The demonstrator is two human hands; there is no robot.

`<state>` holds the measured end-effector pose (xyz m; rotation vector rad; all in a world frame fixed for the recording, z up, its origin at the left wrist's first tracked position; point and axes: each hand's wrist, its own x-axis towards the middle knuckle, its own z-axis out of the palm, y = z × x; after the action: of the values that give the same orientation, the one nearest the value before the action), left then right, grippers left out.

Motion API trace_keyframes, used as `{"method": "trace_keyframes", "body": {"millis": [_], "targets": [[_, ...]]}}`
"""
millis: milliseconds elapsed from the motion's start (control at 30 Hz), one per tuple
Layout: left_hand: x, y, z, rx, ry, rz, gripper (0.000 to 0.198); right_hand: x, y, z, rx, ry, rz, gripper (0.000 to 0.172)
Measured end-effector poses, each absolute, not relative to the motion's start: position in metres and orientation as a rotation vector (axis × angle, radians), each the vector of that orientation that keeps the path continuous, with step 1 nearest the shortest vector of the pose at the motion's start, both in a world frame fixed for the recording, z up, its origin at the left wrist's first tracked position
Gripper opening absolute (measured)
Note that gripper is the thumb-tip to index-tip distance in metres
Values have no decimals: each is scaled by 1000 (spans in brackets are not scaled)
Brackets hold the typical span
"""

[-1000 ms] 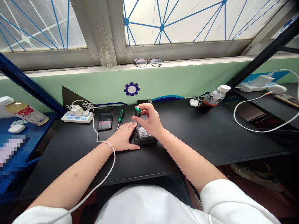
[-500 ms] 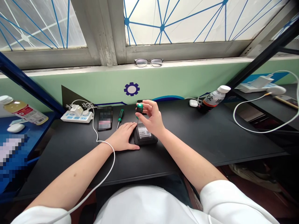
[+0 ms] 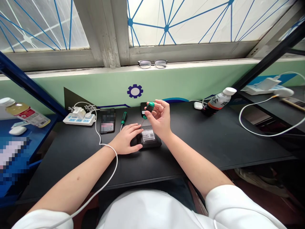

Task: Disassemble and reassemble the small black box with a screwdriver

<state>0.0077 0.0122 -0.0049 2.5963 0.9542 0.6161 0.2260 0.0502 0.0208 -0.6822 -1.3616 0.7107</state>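
My right hand (image 3: 159, 119) is closed round the green-and-black handle of a screwdriver (image 3: 149, 109). The shaft slants down and left to the upper left part of a black device (image 3: 154, 144) with a white label (image 3: 148, 135). That device lies flat on the black desk. Against its left side rests my left hand (image 3: 127, 138), palm down with thumb and fingers apart. Partly hidden behind the right hand is a flat black piece (image 3: 143, 106) with a small label. A second green-handled screwdriver (image 3: 124, 118) lies beyond my left hand.
Left of the second screwdriver lies a dark phone-like item (image 3: 107, 121), then a white power strip (image 3: 79, 119). A white cable (image 3: 116, 162) crosses over my left forearm. A dark drink bottle (image 3: 218, 101) stands tilted in view at the right. Glasses (image 3: 152, 64) rest on the sill.
My right hand has shifted slightly right, and the screwdriver in it now leans with its handle to the right. My left hand stays beside the device.
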Motion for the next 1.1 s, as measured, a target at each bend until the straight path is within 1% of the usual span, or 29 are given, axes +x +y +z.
{"method": "trace_keyframes", "body": {"millis": [67,133,300,400,500,633,733,800,867,967,1033,1100], "targets": [[8,13,-6,2622,967,608,66,226,51,20,-669,-1331,727,52],[8,13,-7,2624,1011,602,65,226,52,19,-668,-1333,731,53],[10,14,-9,2615,1136,621,51,232,54,22,-733,-1337,690,53],[11,16,-11,2580,1310,692,43,240,55,24,-758,-1330,649,51],[11,18,-11,2521,1520,737,39,250,57,23,-810,-1379,534,46],[13,17,-11,2498,1689,780,36,259,58,20,-857,-1453,366,41],[13,14,-9,2483,1736,822,42,260,57,19,-870,-1483,303,39],[12,13,-8,2516,1631,791,49,260,56,20,-864,-1505,276,37],[11,11,-8,2590,1401,678,56,260,55,21,-853,-1526,259,36],[11,10,-10,2647,1068,455,68,264,55,22,-845,-1559,229,42],[12,9,-12,2634,979,366,76,268,55,24,-836,-1595,213,42],[13,8,-12,2621,966,329,81,271,54,26,-818,-1630,198,38]]}}
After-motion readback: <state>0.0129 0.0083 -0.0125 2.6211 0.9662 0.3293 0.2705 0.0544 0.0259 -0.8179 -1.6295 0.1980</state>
